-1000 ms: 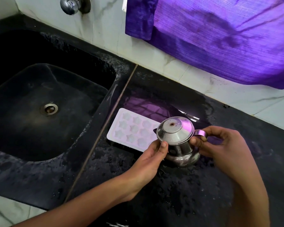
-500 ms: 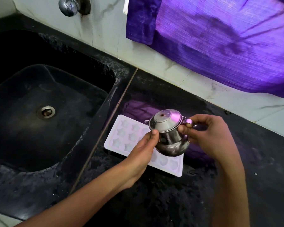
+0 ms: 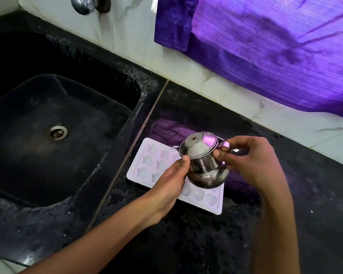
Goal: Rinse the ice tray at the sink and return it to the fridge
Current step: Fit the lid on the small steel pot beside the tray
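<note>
A white ice tray (image 3: 152, 165) with star-shaped and round moulds lies flat on the black counter, just right of the sink. Above its middle I hold a small lidded steel pot (image 3: 204, 163), tilted toward the left. My right hand (image 3: 251, 163) grips the pot's handle. My left hand (image 3: 170, 182) is curled round the pot's left side, thumb tip against the lid's rim. Pot and hands hide the middle of the tray.
The black sink (image 3: 53, 133) with a steel drain fills the left. A chrome tap (image 3: 83, 4) sticks out of the marble wall above it. A purple cloth (image 3: 265, 50) hangs over the backsplash at the upper right. The wet black counter (image 3: 186, 244) spreads in front.
The steel pot has been carried left from beside the tray to above its middle, and it now tilts more to the left. Both hands kept their grip on it.
</note>
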The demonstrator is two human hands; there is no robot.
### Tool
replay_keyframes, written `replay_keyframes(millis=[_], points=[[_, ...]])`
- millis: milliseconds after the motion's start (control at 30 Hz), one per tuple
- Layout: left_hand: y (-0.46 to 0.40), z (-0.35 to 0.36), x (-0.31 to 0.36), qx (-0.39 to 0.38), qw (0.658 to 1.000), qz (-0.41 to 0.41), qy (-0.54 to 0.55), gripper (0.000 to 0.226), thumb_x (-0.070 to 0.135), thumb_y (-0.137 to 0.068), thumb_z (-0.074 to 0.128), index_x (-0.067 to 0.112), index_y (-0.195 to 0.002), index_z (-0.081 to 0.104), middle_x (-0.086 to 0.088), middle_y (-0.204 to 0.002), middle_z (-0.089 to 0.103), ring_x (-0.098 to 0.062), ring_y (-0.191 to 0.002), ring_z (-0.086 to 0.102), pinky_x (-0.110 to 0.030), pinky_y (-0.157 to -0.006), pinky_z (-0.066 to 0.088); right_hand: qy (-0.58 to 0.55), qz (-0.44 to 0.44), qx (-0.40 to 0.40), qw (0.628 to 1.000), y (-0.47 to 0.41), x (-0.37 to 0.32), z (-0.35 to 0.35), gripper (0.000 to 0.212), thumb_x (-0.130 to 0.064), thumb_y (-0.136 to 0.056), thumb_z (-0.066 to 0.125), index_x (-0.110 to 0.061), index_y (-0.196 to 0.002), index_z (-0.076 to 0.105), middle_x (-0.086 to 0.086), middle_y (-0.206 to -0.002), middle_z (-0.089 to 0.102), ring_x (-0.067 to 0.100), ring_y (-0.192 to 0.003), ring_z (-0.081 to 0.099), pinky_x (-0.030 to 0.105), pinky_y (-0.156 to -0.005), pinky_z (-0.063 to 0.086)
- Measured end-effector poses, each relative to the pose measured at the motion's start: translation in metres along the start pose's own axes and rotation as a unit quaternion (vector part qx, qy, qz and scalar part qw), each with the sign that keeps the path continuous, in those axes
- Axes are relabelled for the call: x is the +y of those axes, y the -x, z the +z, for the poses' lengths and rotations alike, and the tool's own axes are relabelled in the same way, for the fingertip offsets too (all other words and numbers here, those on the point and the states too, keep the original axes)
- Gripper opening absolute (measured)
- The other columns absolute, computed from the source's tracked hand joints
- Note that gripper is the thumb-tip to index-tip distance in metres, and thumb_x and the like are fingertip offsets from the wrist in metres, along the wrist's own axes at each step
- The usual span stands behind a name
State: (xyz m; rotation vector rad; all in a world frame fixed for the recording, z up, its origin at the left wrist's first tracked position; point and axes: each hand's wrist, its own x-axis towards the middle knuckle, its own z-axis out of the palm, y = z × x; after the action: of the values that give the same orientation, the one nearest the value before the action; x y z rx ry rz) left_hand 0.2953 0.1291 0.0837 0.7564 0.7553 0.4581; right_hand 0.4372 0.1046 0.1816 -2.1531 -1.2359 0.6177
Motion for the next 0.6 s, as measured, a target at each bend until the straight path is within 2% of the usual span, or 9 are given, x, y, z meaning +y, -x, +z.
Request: replay_keyframes(millis=[133, 300, 433, 500, 600], points=[[0.002, 0.001, 0.002, -0.013, 1.0, 0.005, 0.005, 0.027, 0.039, -0.099, 0.033, 0.032, -0.095, 0.058, 0.03, -0.089, 0.065, 0.019, -0.087, 0.055, -0.005, -0.073, 0.042, -0.005, 0.002, 0.007, 1.0, 0.003, -0.001, -0.001, 0.015, -0.022, -0.067, 0.083, -0.014, -0.069, 0.07, 0.003, -0.068, 0.07, 0.02, -0.059, 0.067, 0.044, -0.071, 0.059], [0.006, 0.002, 0.003, -0.02, 1.0, 0.014, -0.002, 0.027, 0.045, -0.095, 0.034, 0.036, -0.105, 0.057, 0.03, -0.103, 0.062, 0.014, -0.105, 0.05, -0.012, -0.088, 0.036, -0.013, 0.008, 0.01, 1.0, 0.007, 0.0, -0.003, 0.013, -0.023, -0.068, 0.082, -0.017, -0.07, 0.07, 0.002, -0.067, 0.071, 0.02, -0.064, 0.069, 0.043, -0.073, 0.059], [0.011, 0.001, 0.0, -0.019, 0.999, 0.041, -0.028, 0.049, 0.056, -0.082, 0.039, 0.036, -0.125, 0.051, 0.026, -0.122, 0.057, 0.01, -0.118, 0.046, -0.019, -0.103, 0.029, -0.039, 0.015, 0.017, 0.999, 0.013, 0.005, -0.003, 0.012, -0.021, -0.067, 0.081, -0.017, -0.072, 0.071, 0.004, -0.072, 0.072, 0.024, -0.074, 0.07, 0.047, -0.076, 0.058], [0.013, 0.002, -0.001, -0.02, 0.997, 0.054, -0.044, 0.061, 0.06, -0.078, 0.039, 0.035, -0.133, 0.046, 0.024, -0.129, 0.053, 0.01, -0.12, 0.043, -0.022, -0.107, 0.028, -0.054, 0.014, 0.022, 0.998, 0.016, 0.007, -0.003, 0.011, -0.017, -0.068, 0.081, -0.016, -0.072, 0.071, 0.006, -0.073, 0.072, 0.026, -0.075, 0.07, 0.048, -0.075, 0.058], [0.016, 0.005, -0.004, -0.018, 0.996, 0.063, -0.061, 0.067, 0.063, -0.077, 0.037, 0.035, -0.138, 0.041, 0.022, -0.136, 0.049, 0.008, -0.125, 0.041, -0.025, -0.111, 0.026, -0.059, 0.002, 0.027, 0.998, 0.02, 0.009, -0.003, 0.01, -0.014, -0.07, 0.08, -0.016, -0.072, 0.07, 0.004, -0.073, 0.072, 0.024, -0.076, 0.07, 0.047, -0.077, 0.058]])
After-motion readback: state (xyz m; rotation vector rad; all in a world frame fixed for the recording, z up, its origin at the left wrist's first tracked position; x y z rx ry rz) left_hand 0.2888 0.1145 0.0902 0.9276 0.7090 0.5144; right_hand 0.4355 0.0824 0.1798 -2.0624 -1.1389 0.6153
